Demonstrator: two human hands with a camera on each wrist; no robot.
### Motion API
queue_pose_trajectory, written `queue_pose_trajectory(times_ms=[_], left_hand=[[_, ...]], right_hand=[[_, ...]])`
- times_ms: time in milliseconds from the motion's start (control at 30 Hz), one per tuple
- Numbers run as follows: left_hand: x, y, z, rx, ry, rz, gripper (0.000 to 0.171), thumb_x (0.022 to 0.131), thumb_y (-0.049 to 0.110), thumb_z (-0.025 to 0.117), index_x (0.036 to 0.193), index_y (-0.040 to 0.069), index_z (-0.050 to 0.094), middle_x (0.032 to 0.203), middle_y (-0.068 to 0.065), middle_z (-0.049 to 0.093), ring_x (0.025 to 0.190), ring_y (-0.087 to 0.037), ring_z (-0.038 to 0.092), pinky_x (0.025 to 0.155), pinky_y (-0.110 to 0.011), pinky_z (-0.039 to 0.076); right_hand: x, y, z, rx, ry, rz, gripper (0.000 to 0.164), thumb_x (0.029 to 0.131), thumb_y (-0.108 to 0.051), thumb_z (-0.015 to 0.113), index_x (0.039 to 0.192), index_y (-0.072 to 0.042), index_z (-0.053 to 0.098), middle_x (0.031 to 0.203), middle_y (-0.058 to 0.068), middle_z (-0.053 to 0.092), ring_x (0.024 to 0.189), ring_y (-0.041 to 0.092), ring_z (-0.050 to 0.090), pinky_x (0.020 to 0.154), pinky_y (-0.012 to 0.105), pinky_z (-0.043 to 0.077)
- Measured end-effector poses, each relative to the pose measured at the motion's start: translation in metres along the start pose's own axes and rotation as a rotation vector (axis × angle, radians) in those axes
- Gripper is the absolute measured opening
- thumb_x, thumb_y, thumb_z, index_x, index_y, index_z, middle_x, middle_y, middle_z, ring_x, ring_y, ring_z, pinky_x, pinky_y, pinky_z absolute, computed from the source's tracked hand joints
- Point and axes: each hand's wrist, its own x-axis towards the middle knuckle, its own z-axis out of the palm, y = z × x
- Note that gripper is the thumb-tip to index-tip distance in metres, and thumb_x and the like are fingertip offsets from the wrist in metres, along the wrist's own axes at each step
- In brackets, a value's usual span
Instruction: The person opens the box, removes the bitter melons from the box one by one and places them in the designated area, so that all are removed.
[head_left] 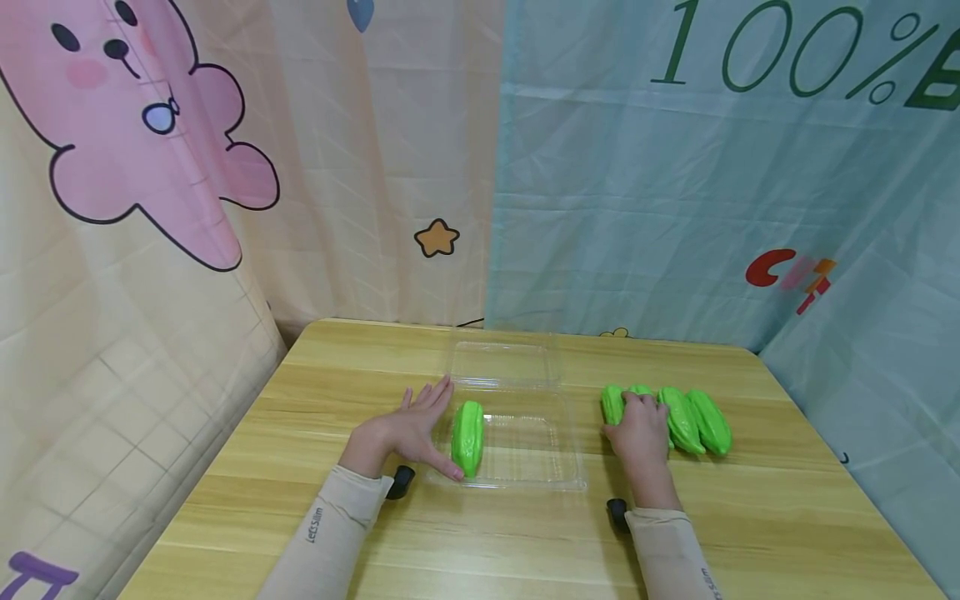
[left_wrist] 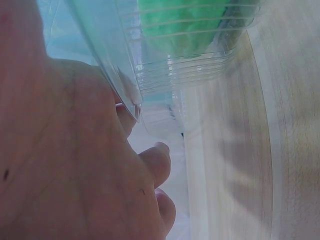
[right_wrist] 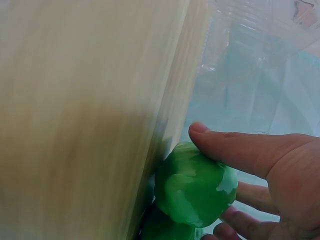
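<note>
A clear plastic clamshell box lies unfolded on the table, its lid toward the back. One bright green, ridged bitter melon lies lengthwise along the left side of the tray. My left hand spans that side with thumb and fingers spread, thumb tip at the near corner and fingertips near the hinge. To the right, several more bitter melons lie in a row. My right hand grips the bitter melon at the row's left end, thumb on one side and fingers on the other.
The wooden table reaches back to hanging curtains, printed beige on the left and blue on the right. Bare tabletop lies between the box and the row. A dark wrist camera sits by the left cuff.
</note>
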Motion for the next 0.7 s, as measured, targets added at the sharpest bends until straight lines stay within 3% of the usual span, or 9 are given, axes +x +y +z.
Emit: queue_pose_trajectory(times_ms=[367, 700], left_hand=[[0.0002, 0.0003, 0.0003, 0.001, -0.004, -0.003, 0.147, 0.065, 0.069, 0.084, 0.16, 0.002, -0.006, 0.167, -0.014, -0.013, 0.151, -0.038, -0.008, 0.119, -0.056, -0.009], [-0.0004, 0.0011, -0.0005, 0.005, -0.006, -0.005, 0.146, 0.065, 0.069, 0.084, 0.16, 0.002, -0.006, 0.167, -0.014, -0.013, 0.151, -0.038, -0.008, 0.119, -0.056, -0.008]], right_hand=[[-0.0025, -0.003, -0.001, 0.004, 0.003, 0.025, 0.074, 0.08, -0.02, 0.087, 0.135, 0.014, 0.052, 0.13, 0.038, 0.048, 0.117, 0.056, 0.039, 0.094, 0.06, 0.039], [-0.0015, -0.0027, -0.0011, 0.042, -0.003, 0.037, 0.075, 0.08, -0.021, 0.087, 0.138, 0.012, 0.051, 0.133, 0.037, 0.048, 0.119, 0.057, 0.038, 0.097, 0.061, 0.038]])
